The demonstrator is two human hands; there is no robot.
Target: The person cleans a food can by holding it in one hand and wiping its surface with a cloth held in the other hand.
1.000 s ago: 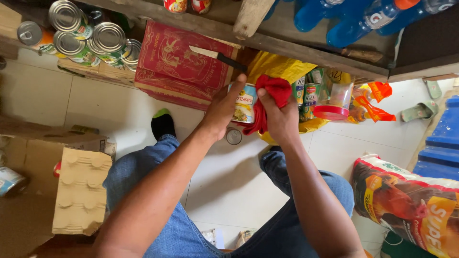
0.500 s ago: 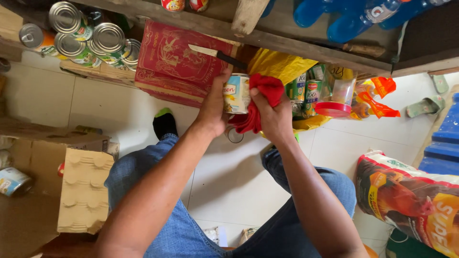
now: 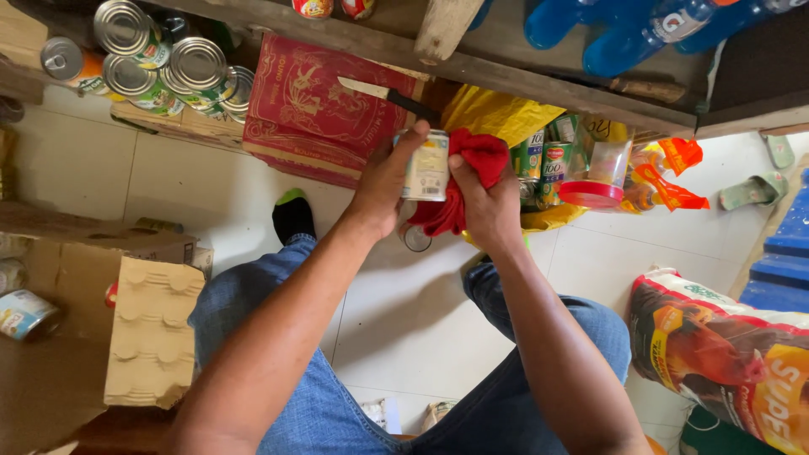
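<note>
My left hand [image 3: 383,181] grips a small labelled tin can [image 3: 426,166], held upright in front of me. My right hand [image 3: 487,202] presses a red cloth [image 3: 468,173] against the can's right side, and part of the cloth hangs down below the can. Both hands are raised above my knees, just under the edge of a wooden shelf [image 3: 506,76]. A knife with a black handle [image 3: 386,93] lies on a red box [image 3: 324,109] right behind the can.
Several tin cans [image 3: 160,63] stand at the upper left. A yellow bag [image 3: 506,118] with green cans [image 3: 552,160] and a red-lidded plastic jar [image 3: 594,173] sit behind my hands. Blue bottles [image 3: 640,29] lie on the shelf. Cardboard boxes [image 3: 152,329] lie left; a printed sack [image 3: 725,354] lies right.
The can and cloth have risen slightly toward the shelf edge. My right hand has shifted the cloth around the can's side.
</note>
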